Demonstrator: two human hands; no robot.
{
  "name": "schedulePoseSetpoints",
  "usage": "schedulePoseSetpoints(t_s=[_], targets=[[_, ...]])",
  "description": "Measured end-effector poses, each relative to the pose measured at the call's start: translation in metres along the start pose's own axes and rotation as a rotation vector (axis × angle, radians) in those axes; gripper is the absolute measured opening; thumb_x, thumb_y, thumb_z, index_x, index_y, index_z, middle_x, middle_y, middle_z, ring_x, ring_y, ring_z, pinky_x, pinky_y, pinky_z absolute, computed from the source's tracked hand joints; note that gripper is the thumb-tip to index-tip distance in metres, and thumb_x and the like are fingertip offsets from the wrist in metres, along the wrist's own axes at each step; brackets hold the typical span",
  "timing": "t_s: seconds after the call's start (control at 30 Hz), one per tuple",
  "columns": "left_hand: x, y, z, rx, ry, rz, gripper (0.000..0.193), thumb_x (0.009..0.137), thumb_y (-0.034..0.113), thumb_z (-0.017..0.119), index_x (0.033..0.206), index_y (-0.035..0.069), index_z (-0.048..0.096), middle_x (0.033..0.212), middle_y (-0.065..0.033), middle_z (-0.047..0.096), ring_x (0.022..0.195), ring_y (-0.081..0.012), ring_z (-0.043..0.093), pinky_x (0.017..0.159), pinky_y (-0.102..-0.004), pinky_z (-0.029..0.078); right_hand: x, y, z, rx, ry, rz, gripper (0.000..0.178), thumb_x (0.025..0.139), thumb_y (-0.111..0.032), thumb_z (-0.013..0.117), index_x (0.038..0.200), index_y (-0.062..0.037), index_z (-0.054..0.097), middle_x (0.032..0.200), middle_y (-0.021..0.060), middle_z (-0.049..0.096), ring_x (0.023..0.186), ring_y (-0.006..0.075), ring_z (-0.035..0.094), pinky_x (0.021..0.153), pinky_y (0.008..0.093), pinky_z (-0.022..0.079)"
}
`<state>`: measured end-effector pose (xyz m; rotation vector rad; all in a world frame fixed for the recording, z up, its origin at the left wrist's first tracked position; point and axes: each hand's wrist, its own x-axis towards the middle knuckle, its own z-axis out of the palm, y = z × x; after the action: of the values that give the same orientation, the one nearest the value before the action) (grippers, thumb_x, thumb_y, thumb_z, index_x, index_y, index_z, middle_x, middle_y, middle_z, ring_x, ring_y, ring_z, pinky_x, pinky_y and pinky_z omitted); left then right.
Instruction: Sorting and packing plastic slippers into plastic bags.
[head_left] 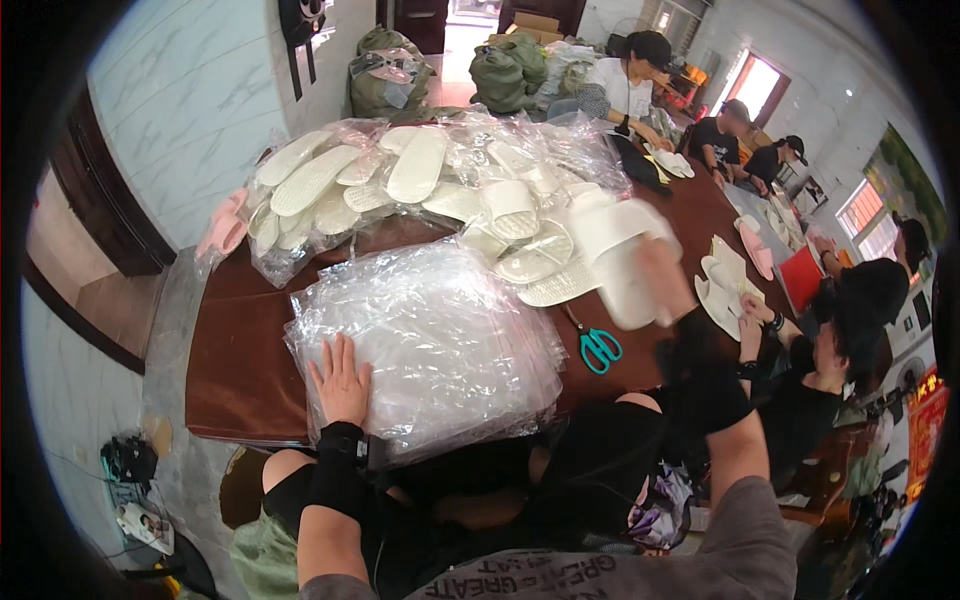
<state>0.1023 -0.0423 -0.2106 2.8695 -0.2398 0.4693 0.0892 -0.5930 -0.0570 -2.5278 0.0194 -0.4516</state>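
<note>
My left hand (342, 382) lies flat with fingers spread on the near left part of a stack of clear plastic bags (440, 345). To the right, my right hand (662, 278) is closed on a pair of white slippers (622, 250), held up at the edge of the slipper pile. Hand and slippers are smeared by motion, and the fingers' exact grip is partly hidden. Behind the bags spreads a heap of white slippers (415, 165), many of them under clear plastic. Scissors with teal handles (600, 351) rest on the brown table between the bags and my right arm.
The brown-covered table (235, 350) runs away to the far right. Pink slippers (228, 222) lie at its left end. Close on my right, a co-worker's hands (752, 325) are at more white slippers (718, 293). Other people sit farther along. Full sacks (388, 75) stand behind the table.
</note>
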Motion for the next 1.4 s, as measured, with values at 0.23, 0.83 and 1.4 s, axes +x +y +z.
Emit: schedulePoseSetpoints(t_s=[0.23, 0.83, 1.4], targets=[[-0.004, -0.008, -0.002, 0.041, 0.000, 0.000, 0.057, 0.090, 0.032, 0.055, 0.141, 0.010, 0.040, 0.150, -0.0050, 0.035, 0.142, -0.0276, 0.026, 0.115, -0.0537, 0.013, 0.068, -0.022, -0.024, -0.618, -0.096, -0.139, 0.028, 0.086, -0.024, 0.057, 0.104, -0.0042, 0.063, 0.103, 0.0170, 0.064, 0.097, 0.0358, 0.060, 0.080, 0.0473, 0.048], [-0.010, -0.015, -0.005, 0.015, 0.000, -0.022, 0.061, 0.091, 0.035, 0.055, 0.143, 0.010, 0.037, 0.152, -0.0050, 0.032, 0.143, -0.0260, 0.023, 0.115, -0.0528, 0.013, 0.113, -0.097, -0.030, -0.039, -0.062, -0.084, 0.048, 0.078, -0.021, 0.073, 0.117, 0.0016, 0.060, 0.112, 0.0195, 0.065, 0.104, 0.0281, 0.062, 0.091, 0.0341, 0.045], [-0.007, -0.011, 0.010, -0.041, 0.119, -0.019, 0.058, 0.090, 0.038, 0.052, 0.138, 0.008, 0.045, 0.148, -0.0066, 0.038, 0.141, -0.0285, 0.027, 0.115, -0.0554, 0.012, 0.075, -0.320, -0.094, 0.386, -0.559, -0.416, 0.023, 0.074, -0.005, 0.066, 0.097, -0.0015, 0.068, 0.117, 0.0152, 0.063, 0.116, 0.0259, 0.054, 0.104, 0.0376, 0.038]])
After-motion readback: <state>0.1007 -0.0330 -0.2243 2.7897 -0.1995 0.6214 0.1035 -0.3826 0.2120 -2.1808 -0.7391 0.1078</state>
